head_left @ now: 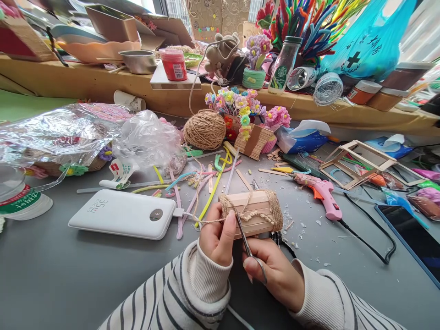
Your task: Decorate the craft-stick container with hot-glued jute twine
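My left hand (217, 236) is closed round the left end of a small cylinder of wooden craft sticks (252, 201), which lies on its side. Twine is wrapped at both of its ends, and a wavy strand runs along its side. In my right hand (275, 270) is a pair of scissors (246, 238); their blades point up to the twine by my left thumb. A loose strand of twine (209, 222) trails left from my left hand. Farther back sits the ball of twine (205, 129).
A white power bank (123, 214) lies at left, its cable running behind my left hand. To the right are a pink glue gun (323, 195), a wooden stick frame (360, 162) and a phone (412, 238). Pipe cleaners (216, 192) and scraps litter the middle.
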`<action>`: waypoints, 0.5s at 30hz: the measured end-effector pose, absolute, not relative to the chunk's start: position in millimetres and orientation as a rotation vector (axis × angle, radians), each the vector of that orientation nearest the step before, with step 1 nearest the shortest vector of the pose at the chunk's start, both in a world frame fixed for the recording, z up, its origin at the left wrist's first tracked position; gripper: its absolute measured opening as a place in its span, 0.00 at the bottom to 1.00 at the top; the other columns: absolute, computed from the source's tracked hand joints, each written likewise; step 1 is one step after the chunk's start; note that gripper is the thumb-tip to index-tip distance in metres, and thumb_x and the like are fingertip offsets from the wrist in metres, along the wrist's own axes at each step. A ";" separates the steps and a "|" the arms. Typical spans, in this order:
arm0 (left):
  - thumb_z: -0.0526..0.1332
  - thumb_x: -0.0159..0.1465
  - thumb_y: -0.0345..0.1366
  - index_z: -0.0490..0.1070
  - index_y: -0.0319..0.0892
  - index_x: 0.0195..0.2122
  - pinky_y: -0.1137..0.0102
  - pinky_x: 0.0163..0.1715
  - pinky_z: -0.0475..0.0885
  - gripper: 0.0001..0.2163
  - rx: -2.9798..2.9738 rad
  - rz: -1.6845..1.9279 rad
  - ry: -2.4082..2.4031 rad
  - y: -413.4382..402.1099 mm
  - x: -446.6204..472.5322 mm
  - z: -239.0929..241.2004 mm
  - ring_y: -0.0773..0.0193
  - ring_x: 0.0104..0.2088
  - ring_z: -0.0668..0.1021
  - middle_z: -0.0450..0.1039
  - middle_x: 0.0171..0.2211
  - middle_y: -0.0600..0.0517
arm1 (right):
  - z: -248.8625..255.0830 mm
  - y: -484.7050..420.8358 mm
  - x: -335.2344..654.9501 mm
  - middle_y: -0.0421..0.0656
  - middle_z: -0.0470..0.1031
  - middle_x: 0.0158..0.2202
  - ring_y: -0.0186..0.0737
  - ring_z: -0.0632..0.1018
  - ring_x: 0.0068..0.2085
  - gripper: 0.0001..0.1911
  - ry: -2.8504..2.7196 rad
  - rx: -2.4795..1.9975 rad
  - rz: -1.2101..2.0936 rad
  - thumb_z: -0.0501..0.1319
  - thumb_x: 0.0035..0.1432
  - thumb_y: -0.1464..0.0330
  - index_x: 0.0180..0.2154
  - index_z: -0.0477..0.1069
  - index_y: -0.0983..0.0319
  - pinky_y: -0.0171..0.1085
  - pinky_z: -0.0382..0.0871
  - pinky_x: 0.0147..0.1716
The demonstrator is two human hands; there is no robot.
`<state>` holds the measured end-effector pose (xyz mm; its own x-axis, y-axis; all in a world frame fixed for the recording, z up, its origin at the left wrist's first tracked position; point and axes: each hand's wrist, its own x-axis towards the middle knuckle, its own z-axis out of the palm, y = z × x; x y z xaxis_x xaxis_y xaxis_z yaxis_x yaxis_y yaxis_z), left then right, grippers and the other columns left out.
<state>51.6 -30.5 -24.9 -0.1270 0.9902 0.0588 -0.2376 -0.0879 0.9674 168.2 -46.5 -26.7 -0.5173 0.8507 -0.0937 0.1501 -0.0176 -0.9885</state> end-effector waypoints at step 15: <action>0.58 0.57 0.41 0.68 0.40 0.36 0.70 0.37 0.67 0.10 0.909 1.478 1.048 -29.6 53.6 -22.1 0.62 0.34 0.75 0.73 0.31 0.51 | -23.8 -46.7 168.0 0.37 0.58 0.18 0.28 0.58 0.21 0.30 -1.697 -0.991 1.608 0.47 0.47 0.41 0.20 0.59 0.63 0.30 0.51 0.19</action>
